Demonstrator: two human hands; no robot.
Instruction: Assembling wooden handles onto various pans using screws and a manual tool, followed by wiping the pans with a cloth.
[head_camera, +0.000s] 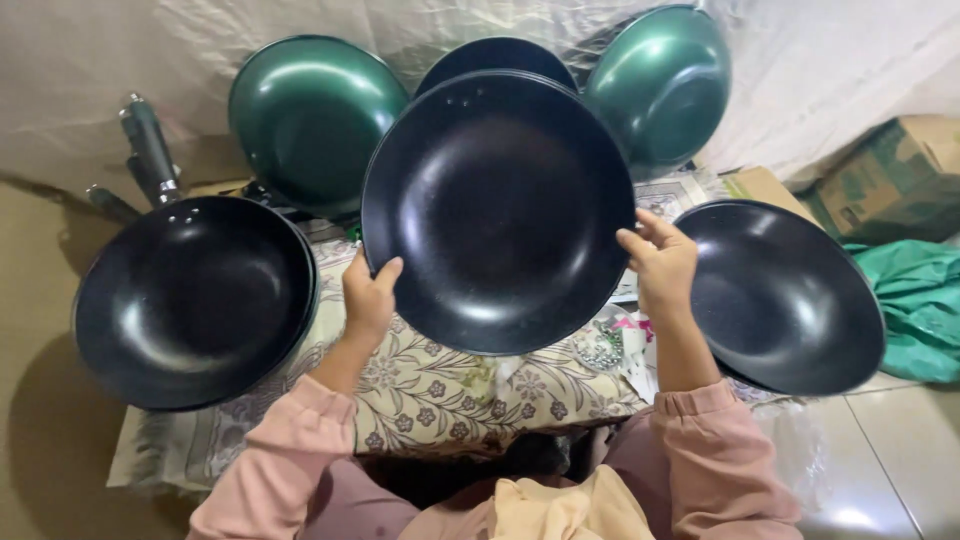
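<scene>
Flanking held black pan (498, 210): green pans (312, 120), black woks (195, 300).

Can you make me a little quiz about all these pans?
1. True or false: both hands hold the same black pan.
2. Which colour are the two pans leaning at the back? A red, B green, C white.
3. What lies under the pans, on the floor?

Key:
1. True. The left hand and right hand grip the rim of the held pan.
2. B. The left green pan and right green pan lean against the plastic sheet.
3. A flowered cloth.
</scene>
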